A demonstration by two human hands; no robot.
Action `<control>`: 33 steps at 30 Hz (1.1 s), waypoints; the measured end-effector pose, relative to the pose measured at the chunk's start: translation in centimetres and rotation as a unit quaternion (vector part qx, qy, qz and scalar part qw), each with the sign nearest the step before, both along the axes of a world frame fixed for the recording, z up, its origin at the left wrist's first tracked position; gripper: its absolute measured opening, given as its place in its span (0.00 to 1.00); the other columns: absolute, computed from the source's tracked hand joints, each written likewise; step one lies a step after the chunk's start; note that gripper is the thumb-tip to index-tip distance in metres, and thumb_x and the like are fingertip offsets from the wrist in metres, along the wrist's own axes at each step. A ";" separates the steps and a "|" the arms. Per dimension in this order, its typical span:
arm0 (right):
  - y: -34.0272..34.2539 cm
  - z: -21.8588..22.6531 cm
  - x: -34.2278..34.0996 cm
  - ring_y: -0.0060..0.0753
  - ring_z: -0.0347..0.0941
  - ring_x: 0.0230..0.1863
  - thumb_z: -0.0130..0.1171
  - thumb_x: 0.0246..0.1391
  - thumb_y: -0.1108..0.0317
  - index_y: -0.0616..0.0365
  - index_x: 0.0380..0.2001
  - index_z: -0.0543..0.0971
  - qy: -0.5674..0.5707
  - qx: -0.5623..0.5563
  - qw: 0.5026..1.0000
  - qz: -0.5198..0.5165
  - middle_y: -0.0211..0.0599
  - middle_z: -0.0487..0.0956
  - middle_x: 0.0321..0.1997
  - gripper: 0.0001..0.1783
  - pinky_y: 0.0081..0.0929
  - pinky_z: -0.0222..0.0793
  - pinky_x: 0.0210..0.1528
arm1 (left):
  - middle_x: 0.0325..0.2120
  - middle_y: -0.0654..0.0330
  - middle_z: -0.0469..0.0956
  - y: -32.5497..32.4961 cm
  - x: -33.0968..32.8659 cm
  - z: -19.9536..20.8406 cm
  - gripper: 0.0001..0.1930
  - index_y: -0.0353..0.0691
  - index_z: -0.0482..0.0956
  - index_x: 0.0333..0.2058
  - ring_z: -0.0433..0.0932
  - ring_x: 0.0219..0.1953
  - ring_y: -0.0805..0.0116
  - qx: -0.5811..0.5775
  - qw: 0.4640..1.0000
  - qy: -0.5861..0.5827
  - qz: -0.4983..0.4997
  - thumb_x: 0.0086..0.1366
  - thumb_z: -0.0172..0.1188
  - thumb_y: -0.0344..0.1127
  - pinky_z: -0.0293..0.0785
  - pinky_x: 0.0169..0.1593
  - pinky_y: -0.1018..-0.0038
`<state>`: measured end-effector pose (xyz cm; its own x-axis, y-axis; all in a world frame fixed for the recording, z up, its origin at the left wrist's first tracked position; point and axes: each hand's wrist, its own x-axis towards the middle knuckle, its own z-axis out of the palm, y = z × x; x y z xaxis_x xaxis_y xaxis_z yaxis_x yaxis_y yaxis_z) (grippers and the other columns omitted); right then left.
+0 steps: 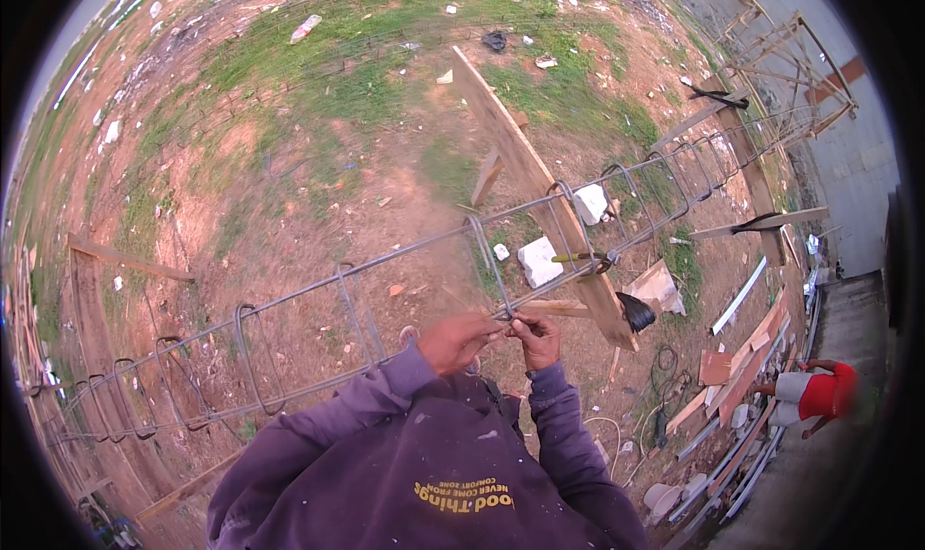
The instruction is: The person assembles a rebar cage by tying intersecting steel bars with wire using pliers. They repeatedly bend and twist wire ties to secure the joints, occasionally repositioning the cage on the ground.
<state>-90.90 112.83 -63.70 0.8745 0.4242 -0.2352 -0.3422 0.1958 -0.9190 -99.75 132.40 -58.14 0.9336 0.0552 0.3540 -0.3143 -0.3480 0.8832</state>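
Note:
A long rebar cage [405, 250] of steel bars with bent stirrups [245, 360] runs across in front of me, rising toward the right. My left hand [457, 343] and my right hand [536, 341] meet at the near bar, where a stirrup [488, 261] crosses it. Both hands are closed, fingertips pinched together at that joint; whatever lies between them is too small to make out. To the right of my right hand, a tool with yellow-green handles [576, 257] rests on the cage by the wooden plank [540, 179] under it.
A black bundle [636, 311] hangs at the plank's near end. White blocks [540, 261] lie on the ground beyond the near bar. At right are scrap boards [756, 357], a cable [665, 377] and a person in a red shirt [831, 392]. Another wooden support [756, 179] stands farther right.

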 end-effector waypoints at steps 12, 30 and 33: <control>1.6 4.9 -2.2 0.39 0.77 0.28 0.65 0.43 0.79 0.59 0.31 0.83 -0.494 -0.316 0.808 -0.054 0.39 0.80 0.33 0.09 0.32 0.73 0.31 | 0.20 0.48 0.78 0.0 12.9 4.9 0.14 0.36 0.81 0.28 0.79 0.24 0.49 0.195 0.969 0.111 -0.101 0.61 0.58 0.42 0.74 0.30 0.61; -6.9 3.7 14.8 0.22 0.70 0.27 0.72 0.46 0.63 0.61 0.41 0.80 -0.328 -0.360 0.854 -0.183 0.30 0.77 0.27 0.20 0.24 0.69 0.33 | 0.37 0.55 0.77 2.3 3.0 3.4 0.21 0.40 0.78 0.45 0.77 0.40 0.57 0.155 0.984 0.081 0.019 0.52 0.70 0.37 0.74 0.43 0.63; -8.5 2.3 16.6 0.22 0.70 0.28 0.72 0.46 0.62 0.62 0.41 0.80 -0.289 -0.394 0.867 -0.096 0.31 0.78 0.29 0.21 0.23 0.68 0.34 | 0.43 0.55 0.74 -0.2 1.5 2.2 0.20 0.40 0.79 0.43 0.75 0.46 0.55 0.180 0.982 0.053 -0.011 0.51 0.70 0.36 0.72 0.49 0.62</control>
<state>-74.29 104.33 -61.43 0.9797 0.1640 0.1155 0.1895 -0.5680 -0.8009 -98.22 132.20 -55.97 0.9659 -0.0755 0.2477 -0.2378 -0.6374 0.7329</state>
